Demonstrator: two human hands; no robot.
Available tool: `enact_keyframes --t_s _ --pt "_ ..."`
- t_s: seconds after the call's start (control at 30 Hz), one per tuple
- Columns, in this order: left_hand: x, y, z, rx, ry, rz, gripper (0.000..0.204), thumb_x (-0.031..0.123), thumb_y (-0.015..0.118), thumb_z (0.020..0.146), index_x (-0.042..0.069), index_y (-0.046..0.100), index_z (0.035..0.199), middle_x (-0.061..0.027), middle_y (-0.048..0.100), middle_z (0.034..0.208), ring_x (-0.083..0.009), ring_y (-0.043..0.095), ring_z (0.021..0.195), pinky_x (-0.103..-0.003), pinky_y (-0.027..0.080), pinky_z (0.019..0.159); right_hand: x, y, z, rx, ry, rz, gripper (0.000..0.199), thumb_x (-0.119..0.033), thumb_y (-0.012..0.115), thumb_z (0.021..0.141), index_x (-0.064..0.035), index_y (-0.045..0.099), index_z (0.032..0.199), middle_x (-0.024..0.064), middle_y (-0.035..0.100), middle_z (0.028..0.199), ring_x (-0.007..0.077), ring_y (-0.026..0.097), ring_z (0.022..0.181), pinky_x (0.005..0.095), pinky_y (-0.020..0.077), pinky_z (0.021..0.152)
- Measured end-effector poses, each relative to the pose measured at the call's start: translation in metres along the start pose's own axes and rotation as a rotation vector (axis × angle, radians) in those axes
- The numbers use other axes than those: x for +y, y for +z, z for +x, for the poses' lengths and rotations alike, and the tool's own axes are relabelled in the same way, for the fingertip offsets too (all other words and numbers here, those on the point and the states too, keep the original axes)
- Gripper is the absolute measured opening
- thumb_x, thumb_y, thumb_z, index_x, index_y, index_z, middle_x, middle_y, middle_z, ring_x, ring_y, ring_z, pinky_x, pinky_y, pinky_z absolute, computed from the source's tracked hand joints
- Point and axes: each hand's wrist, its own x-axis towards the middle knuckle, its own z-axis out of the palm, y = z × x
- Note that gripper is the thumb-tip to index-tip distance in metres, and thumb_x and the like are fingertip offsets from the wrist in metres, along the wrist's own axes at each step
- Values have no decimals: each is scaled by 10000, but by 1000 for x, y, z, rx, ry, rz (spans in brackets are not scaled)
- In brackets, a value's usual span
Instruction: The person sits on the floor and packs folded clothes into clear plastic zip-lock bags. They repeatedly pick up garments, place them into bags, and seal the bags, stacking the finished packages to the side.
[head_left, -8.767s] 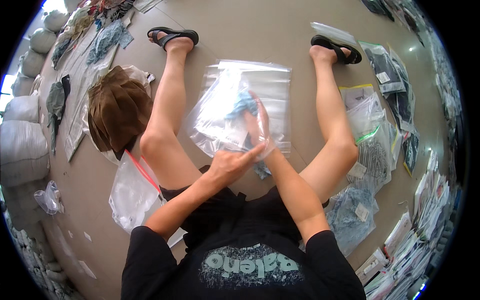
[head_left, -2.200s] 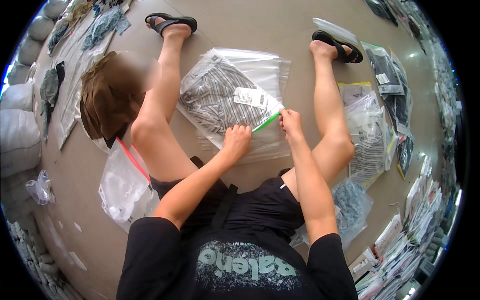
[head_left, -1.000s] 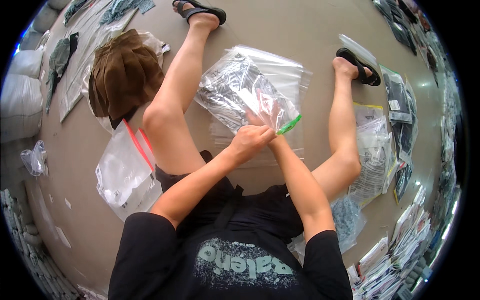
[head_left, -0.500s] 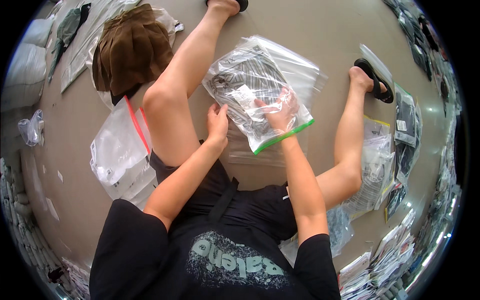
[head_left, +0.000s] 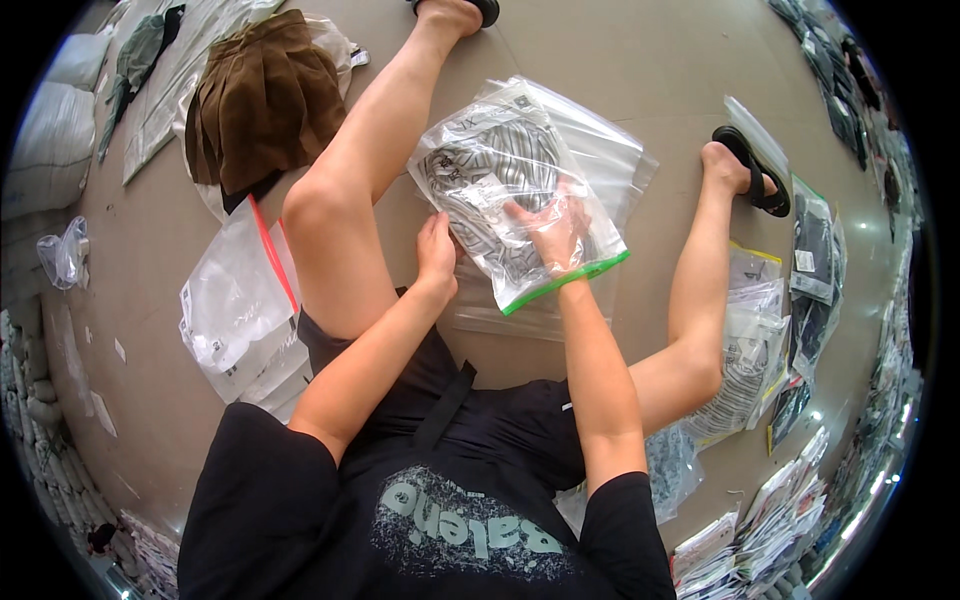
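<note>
I sit on the floor with my legs spread. Between them I hold up a clear zip bag (head_left: 500,190) with a green seal strip along its near edge; a striped garment is packed inside. My right hand (head_left: 555,235) grips the bag near the green strip, its fingers spread against the plastic. My left hand (head_left: 437,250) holds the bag's left edge, beside my left thigh. A larger empty clear bag (head_left: 610,160) lies flat on the floor underneath.
A brown pleated skirt (head_left: 265,95) lies on plastic at the upper left. Clear bags with a red strip (head_left: 235,300) rest by my left hip. Stacks of packed bags (head_left: 760,340) line the right side. White sacks (head_left: 50,130) stand at the far left.
The striped-garment bag has come off the floor and tilted, its green strip now toward me. My right hand shifted onto its face; my left hand moved to its left edge.
</note>
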Motion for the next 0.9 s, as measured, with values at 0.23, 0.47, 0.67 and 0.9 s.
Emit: enact_keyframes --t_s 0.23,0.47,0.67,0.9 --pt "-14 -7 12 25 104 15 426 368 451 1167 38 609 1386 -77 706 1292 -192 696 1131 -373 554 975 -15 -11 4 -187 69 57 806 -696 864 692 -6 756 1093 217 758 1056 418 679 1081 562 448 998" --pt "10 14 -10 -7 -26 -117 682 608 389 1139 16 605 1399 -102 700 1330 -222 676 1186 -396 525 1056 -16 3 -2 53 -247 62 800 -713 862 746 57 666 837 280 676 902 480 669 925 579 517 849" --pt "17 7 -9 -175 -92 -244 909 777 282 1080 -4 618 1400 -119 719 1294 -238 672 1191 -405 503 1102 -59 0 -21 11 -372 30 1171 -760 878 661 179 560 1284 327 644 1156 494 648 1043 553 549 924" --pt "25 3 -5 -252 -270 -203 979 874 358 999 18 628 1390 -104 739 1246 -234 690 1147 -406 513 1084 -52 4 -13 -337 -200 180 1030 -527 889 797 114 488 1495 396 599 1340 527 626 1234 538 520 1056"
